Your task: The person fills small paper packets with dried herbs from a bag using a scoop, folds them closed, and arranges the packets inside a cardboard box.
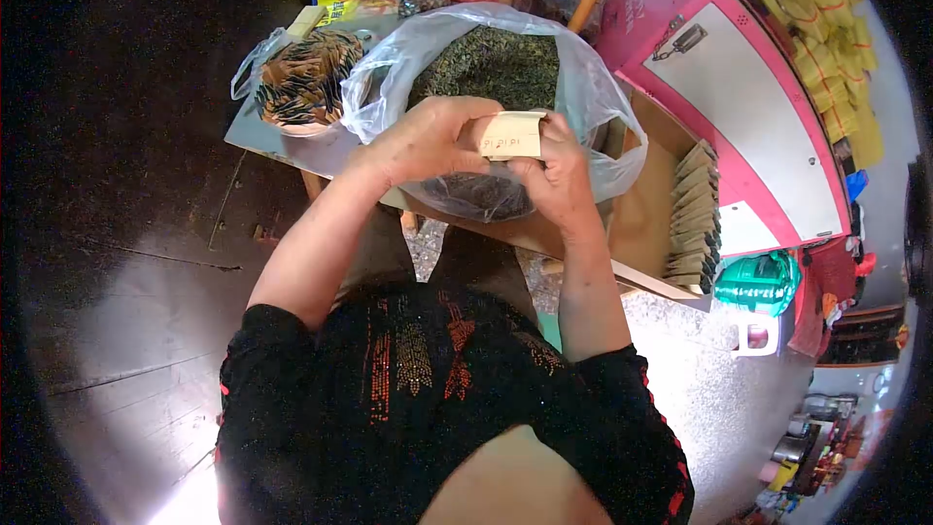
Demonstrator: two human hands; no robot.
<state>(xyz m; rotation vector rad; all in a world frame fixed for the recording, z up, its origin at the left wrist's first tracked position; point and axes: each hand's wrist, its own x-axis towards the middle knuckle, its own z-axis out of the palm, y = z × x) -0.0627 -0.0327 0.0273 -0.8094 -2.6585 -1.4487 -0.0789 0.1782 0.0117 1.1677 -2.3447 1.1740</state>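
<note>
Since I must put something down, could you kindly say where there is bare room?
Bare board shows in the wooden tray between the plastic bag and the packet row, plus a table corner beside the packet bundle. Crowded: behind the bag, and beneath left hand and right hand.

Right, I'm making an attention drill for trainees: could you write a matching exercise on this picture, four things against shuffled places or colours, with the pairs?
1. Red-marked packet
2. Loose leaves
3. Row of packets
4. Latched panel

A. Inside the clear plastic bag
B. Pink and white
C. Between left hand and right hand
D. In the open box

Pairs: 1-C, 2-A, 3-D, 4-B
</note>
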